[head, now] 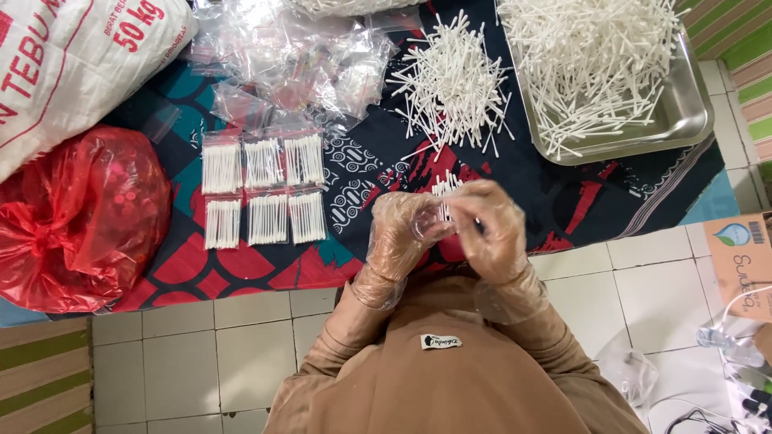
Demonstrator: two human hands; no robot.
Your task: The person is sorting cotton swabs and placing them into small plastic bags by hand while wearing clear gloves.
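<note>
Head view: gloved hands (446, 229) pinch cotton swabs (443, 190); filled packets (263, 189) left, metal tray (683, 120) beyond.

Tray (693, 120): bare metal, smooth, dull sheen. Swabs (450, 80): matt white sticks. Packed bags (264, 197): clear glossy plastic film. Left hand (400, 233) and right hand (492, 229): covered by thin, wrinkled transparent plastic gloves. Red bag (76, 217): shiny crinkled plastic. Mat (547, 201): printed matt cloth. Floor (201, 362): smooth tile.

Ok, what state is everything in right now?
Left hand: gloved, gripping a small clear bag.
Right hand: gloved, holding swabs at the bag.
Six filled bags: laid in two rows.
Empty bags: heaped.
Loose swabs: piled.
Tray: full of swabs.
Red bag: tied.
</note>
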